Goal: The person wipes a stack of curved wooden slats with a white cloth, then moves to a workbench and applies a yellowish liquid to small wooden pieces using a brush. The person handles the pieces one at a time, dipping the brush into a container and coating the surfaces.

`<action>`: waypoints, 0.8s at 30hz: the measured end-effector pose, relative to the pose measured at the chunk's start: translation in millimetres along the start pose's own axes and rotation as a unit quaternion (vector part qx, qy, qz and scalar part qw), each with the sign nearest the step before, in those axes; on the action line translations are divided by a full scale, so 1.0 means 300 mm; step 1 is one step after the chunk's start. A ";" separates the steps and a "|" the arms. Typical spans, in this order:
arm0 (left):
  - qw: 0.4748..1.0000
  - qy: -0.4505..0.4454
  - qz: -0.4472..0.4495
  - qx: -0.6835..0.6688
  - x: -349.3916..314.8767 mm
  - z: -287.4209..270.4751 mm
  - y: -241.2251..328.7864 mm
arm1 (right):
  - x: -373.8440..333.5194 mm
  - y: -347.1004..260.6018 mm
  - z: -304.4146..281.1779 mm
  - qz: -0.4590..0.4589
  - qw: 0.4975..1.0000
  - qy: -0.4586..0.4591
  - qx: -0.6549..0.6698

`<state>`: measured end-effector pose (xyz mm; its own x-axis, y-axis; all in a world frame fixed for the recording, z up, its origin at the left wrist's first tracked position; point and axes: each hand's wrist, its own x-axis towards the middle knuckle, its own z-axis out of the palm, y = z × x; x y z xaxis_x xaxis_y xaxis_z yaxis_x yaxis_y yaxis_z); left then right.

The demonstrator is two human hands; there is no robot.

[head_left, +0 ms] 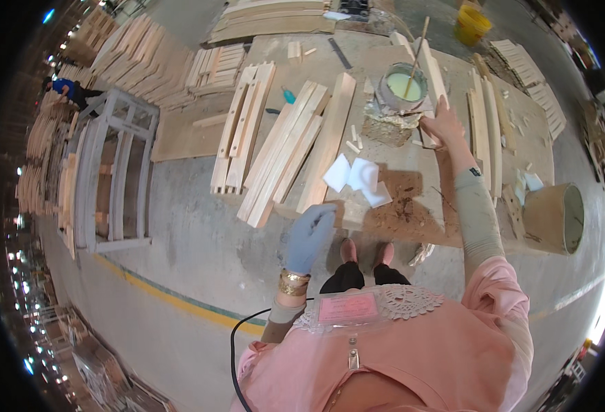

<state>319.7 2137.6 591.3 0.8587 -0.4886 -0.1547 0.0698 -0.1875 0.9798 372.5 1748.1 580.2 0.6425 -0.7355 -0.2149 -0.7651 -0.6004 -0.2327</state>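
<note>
You face one table; floor shows between its left edge and one grey frame. A wide bin sits at the table's near right corner. On your left lie one slotted wooden assembly, one stack of long bars whose count blurs together, and one separate board; the stack's near ends jut past the table's near edge. Your gloved left hand is just by that board's near end, fingers drawn together; you cannot tell whether they touch it. One narrow bar lies beyond your right hand, whose fingers close about its near end; your palm is hidden, so you cannot tell how firm the grip is. Left of that bar stands one pot of pale liquid with one stick leaning in it. Three white sheets lie in the gap between board and pot, overlapping, with small wooden pegs just beyond. The room's far edges are cut off by the dark rim.
</note>
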 end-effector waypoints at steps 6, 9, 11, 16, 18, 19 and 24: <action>0.996 -0.040 0.071 0.031 -0.005 0.153 0.044 | 0.007 0.066 0.003 -0.022 0.998 0.023 0.046; 0.994 -0.046 0.084 0.060 -0.040 0.254 0.075 | 0.020 0.148 -0.004 -0.038 0.996 0.048 0.067; 0.991 -0.056 0.095 0.080 -0.026 0.329 0.096 | 0.055 0.238 -0.011 -0.072 0.992 0.051 0.085; 0.988 -0.036 0.110 0.099 0.011 0.563 0.058 | 0.001 0.183 -0.018 -0.066 0.997 0.000 0.035; 0.980 -0.080 0.112 0.141 0.043 0.616 0.086 | 0.001 0.214 -0.041 -0.057 0.994 -0.018 0.092; 0.974 -0.110 0.120 0.159 0.070 0.642 0.104 | 0.010 0.251 -0.063 -0.042 0.991 -0.032 0.124; 0.886 -0.064 0.302 0.346 0.214 0.692 0.102 | -0.067 0.407 -0.148 -0.108 0.962 -0.038 0.246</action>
<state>271.5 1923.5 584.9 0.5650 -0.7623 0.3156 -0.7497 -0.3147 0.5822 264.2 1675.7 598.2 0.7996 -0.5740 -0.1765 -0.5133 -0.5007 -0.6970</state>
